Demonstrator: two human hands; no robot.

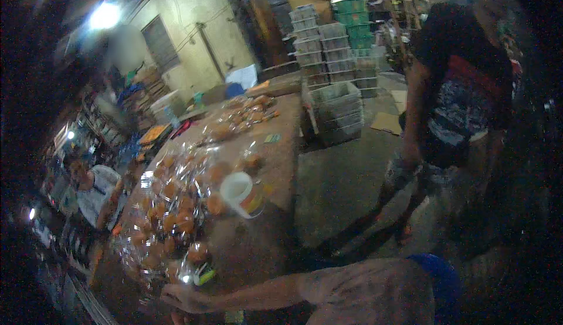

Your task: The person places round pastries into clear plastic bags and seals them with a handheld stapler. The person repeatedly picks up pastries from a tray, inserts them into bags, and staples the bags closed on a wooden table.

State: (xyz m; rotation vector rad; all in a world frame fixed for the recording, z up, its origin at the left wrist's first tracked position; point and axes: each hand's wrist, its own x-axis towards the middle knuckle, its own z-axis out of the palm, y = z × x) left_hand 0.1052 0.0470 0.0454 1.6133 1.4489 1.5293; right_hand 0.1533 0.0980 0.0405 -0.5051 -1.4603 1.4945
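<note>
My right hand, blurred, reaches in from the lower right over the near end of a brown table. Its fingers are bent down beside a clear plastic pack with a round orange-brown item, perhaps a bun. A small yellow-green object sits just above the hand. Whether the fingers grip anything is too dark to tell. My left hand is out of view. Many similar clear packs lie heaped along the table's left side. A white plastic tub stands tilted among them.
More packs lie at the table's far end. Stacked plastic crates stand beyond it, near a large grey crate. A person in a dark shirt stands at right; another in a light top is at left.
</note>
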